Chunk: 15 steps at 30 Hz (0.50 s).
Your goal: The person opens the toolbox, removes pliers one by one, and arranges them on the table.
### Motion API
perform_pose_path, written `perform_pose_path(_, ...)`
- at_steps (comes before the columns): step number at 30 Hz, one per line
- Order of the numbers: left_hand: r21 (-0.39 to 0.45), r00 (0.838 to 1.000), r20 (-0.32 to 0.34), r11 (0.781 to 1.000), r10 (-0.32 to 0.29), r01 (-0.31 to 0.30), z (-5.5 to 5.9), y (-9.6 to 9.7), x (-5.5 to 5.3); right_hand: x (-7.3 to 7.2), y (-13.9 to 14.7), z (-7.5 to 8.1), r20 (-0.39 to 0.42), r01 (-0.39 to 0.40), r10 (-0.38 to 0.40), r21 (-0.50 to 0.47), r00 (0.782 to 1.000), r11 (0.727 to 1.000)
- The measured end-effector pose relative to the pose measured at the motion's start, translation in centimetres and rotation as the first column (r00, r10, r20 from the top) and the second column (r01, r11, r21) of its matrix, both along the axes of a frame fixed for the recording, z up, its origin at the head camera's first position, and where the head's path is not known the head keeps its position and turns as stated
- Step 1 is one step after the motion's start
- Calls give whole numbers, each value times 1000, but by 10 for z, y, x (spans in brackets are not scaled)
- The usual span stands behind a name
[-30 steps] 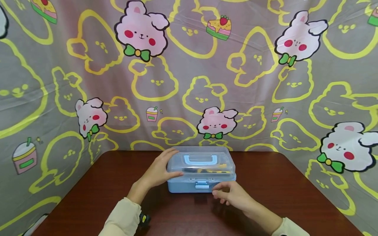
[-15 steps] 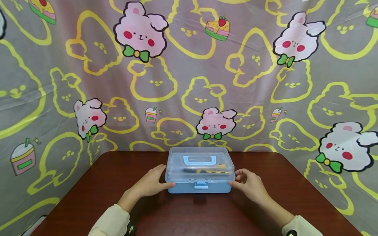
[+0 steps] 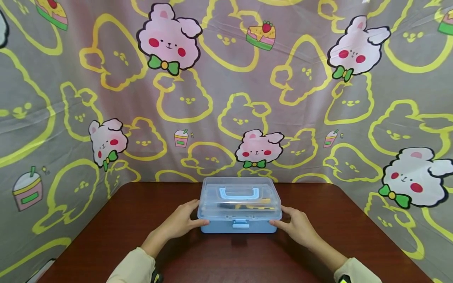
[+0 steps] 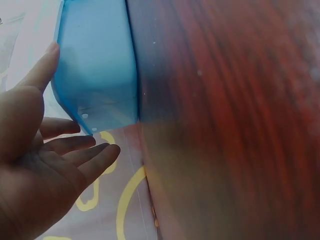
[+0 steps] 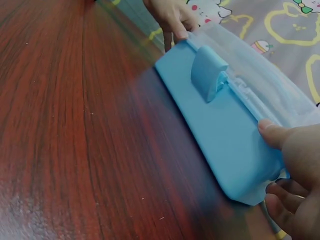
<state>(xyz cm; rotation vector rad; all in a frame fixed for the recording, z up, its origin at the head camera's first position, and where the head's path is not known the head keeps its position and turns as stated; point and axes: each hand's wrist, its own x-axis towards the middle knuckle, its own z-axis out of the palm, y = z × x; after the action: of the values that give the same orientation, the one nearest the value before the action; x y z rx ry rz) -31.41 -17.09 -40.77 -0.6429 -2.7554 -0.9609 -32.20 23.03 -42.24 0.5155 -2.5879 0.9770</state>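
Observation:
A light blue plastic storage box (image 3: 226, 226) with a clear lid (image 3: 209, 196) and a blue carry handle (image 3: 239, 193) sits on the table, lid down. Its front latch (image 5: 207, 75) sticks out from the front wall in the right wrist view. Dark and yellow items show blurrily through the lid. My left hand (image 3: 178, 220) holds the box's left end, thumb at the front corner just under the lid's rim, fingers along the side. At the opposite end my right hand (image 3: 297, 226) grips likewise, thumb on the front, fingers curled behind the corner and partly hidden.
The dark red-brown wooden table (image 3: 226, 263) spreads around the box, towards my sleeves and out to both sides. Close behind the box and along both sides hangs a grey curtain (image 3: 226, 133) with cartoon rabbits.
My left hand slid down from the lid to the box's left end. My right hand left the latch area for the right end, and its thumb then came further onto the front.

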Motion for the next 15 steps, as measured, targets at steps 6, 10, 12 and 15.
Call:
perform_pose_path(6,-8,1000,-22,1000,10,-10,0,-1,-1,-1,3,2,2,-22,22,7,1000,1000)
perform_pose_path(10,-14,1000,-24,1000,1,-2,0,-2,0,-1,6,1,14,-26,26,28,1000,999)
perform_pose_path(12,-10,1000,-28,1000,-3,3,1,-3,1,-2,6,0,3,-32,32,34,999,999)
perform_pose_path(15,5,999,-37,1000,-4,4,2,-3,2,-1,5,1,-47,-38,40,37,998,999)
